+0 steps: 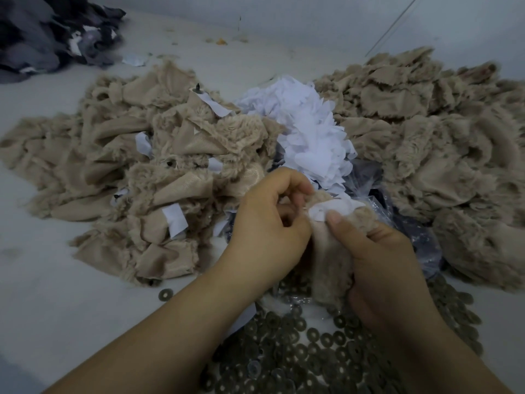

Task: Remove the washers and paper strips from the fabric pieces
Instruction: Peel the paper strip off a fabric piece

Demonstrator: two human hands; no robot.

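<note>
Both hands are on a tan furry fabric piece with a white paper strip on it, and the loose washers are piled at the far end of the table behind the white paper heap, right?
Not quite. The washers lie nearest the person, under the forearms, not behind the white paper heap. The head view shows it. The rest holds: the left hand and right hand hold a tan furry fabric piece with a white paper strip on it.

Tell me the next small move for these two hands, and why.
Probably pull the white paper strip free with the left hand. The right hand grips the beige furry fabric piece, thumb on the strip, which still lies on it; the heap of white paper strips lies just beyond.
</note>
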